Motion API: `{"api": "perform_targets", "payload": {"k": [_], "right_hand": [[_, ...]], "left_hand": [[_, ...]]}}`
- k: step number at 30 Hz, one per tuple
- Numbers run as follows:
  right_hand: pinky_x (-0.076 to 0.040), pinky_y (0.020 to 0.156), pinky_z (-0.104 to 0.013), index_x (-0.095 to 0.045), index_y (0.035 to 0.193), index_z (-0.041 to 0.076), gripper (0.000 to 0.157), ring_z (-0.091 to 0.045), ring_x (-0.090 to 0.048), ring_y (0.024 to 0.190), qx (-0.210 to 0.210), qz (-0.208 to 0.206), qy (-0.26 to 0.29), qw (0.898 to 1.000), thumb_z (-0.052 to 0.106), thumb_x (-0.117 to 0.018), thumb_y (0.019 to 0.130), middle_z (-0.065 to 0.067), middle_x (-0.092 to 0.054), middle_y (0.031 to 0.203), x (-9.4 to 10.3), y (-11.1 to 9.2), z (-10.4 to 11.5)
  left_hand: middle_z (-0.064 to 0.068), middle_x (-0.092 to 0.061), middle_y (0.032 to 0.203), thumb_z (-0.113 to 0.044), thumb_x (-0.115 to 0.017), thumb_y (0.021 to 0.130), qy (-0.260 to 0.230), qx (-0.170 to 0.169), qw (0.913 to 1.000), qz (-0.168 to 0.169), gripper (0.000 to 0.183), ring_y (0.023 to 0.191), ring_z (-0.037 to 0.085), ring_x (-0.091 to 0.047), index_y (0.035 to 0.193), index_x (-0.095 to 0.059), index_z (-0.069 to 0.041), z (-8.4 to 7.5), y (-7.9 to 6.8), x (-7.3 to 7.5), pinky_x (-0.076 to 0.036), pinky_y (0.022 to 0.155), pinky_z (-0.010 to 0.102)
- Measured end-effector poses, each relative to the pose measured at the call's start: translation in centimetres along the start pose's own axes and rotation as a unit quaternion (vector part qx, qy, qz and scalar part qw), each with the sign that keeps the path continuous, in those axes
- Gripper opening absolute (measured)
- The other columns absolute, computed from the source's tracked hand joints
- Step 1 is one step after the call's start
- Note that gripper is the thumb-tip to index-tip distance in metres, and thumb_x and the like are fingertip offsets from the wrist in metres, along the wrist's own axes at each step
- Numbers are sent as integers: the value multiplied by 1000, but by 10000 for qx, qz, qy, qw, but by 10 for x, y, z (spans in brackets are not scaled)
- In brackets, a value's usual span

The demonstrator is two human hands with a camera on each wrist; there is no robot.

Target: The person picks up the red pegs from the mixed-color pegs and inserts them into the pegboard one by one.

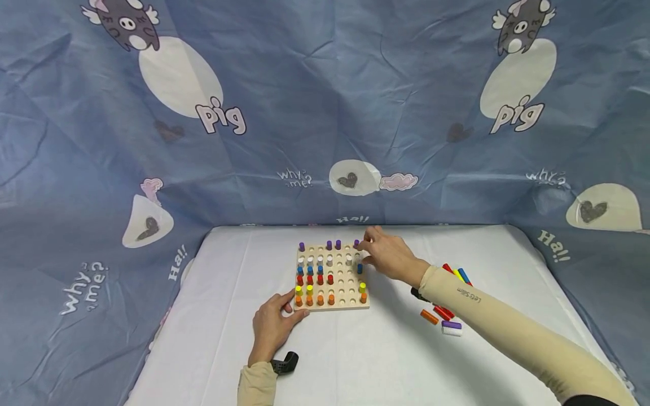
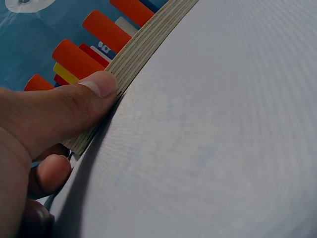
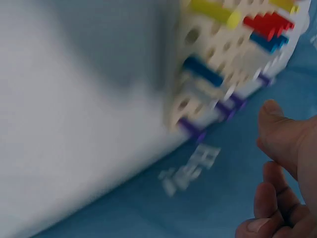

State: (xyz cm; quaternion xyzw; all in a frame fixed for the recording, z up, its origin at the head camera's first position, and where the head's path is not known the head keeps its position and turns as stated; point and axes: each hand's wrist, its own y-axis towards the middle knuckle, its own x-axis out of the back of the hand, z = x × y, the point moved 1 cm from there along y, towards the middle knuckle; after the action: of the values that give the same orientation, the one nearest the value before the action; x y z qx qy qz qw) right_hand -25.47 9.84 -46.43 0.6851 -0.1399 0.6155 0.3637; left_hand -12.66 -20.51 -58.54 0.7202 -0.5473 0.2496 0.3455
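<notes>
On the white table lies a square wooden pegboard (image 1: 345, 308), with rows of coloured pegs standing in its holes. My left hand (image 1: 272, 324) grips its near left corner; in the left wrist view the thumb (image 2: 99, 84) presses the plywood edge beside orange pegs (image 2: 77, 55). Over the far right corner is my right hand (image 1: 391, 255), thumb and fingers apart. The right wrist view shows nothing between them. Close to those fingers stand a purple peg (image 3: 192, 130) at the corner, a blurred white peg (image 3: 204, 89) and a blue peg (image 3: 203, 71).
Right of the board, partly under the right forearm, lie several loose pegs: an orange peg (image 1: 429, 316), red pegs (image 1: 444, 313), a purple peg (image 1: 451, 325), a white peg (image 1: 451, 332) and a blue peg (image 1: 461, 275). A blue printed cloth (image 1: 304, 113) hangs behind the table.
</notes>
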Motion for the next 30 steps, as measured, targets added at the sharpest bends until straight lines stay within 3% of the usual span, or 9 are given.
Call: {"api": "perform_targets", "payload": {"k": [7, 14, 18, 24, 30], "right_hand": [[-57, 65, -40, -83, 105, 16, 23, -25, -63, 94, -502, 375, -129, 9979, 22, -91, 85, -5, -69, 103, 25, -21, -46], [-60, 70, -51, -83, 101, 15, 17, -33, -67, 100, -1250, 1315, -239, 9831, 17, -89, 85, -8, -72, 104, 42, -53, -85], [-60, 70, -51, -82, 103, 10, 18, -35, -69, 94, -1473, 1714, -264, 9738, 14, -88, 86, -10, -77, 102, 42, -71, -103], [-61, 78, -53, -80, 108, 5, 21, -30, -71, 92, -1980, 2356, 45, 9514, 15, -84, 90, -13, -78, 105, 33, -94, -121], [-60, 79, -51, -79, 109, 4, 24, -24, -68, 85, -2171, 2497, 306, 9432, 20, -83, 91, -11, -77, 99, 23, -107, -131]], "left_hand": [[-8, -55, 73, -41, -97, 74, 30, -61, 9999, -95, 65, 61, 6, -36, 130, -78, -12, -1, 0, 0, -29, 61, 27], [-9, -55, 73, -42, -97, 74, 4, -42, 10000, -48, 66, 60, 6, -37, 131, -77, -13, -2, 0, 0, -30, 61, 26], [-10, -54, 72, -42, -97, 74, 34, -72, 9999, -83, 66, 59, 6, -37, 130, -78, -14, -1, 0, 0, -30, 61, 26], [-10, -54, 73, -42, -97, 74, 7, -87, 9999, -83, 66, 59, 6, -37, 130, -78, -15, 1, -1, 0, -31, 61, 26], [-9, -55, 73, -41, -97, 74, -45, -66, 9999, -61, 66, 59, 6, -37, 130, -78, -14, 1, 0, 0, -31, 61, 26]]}}
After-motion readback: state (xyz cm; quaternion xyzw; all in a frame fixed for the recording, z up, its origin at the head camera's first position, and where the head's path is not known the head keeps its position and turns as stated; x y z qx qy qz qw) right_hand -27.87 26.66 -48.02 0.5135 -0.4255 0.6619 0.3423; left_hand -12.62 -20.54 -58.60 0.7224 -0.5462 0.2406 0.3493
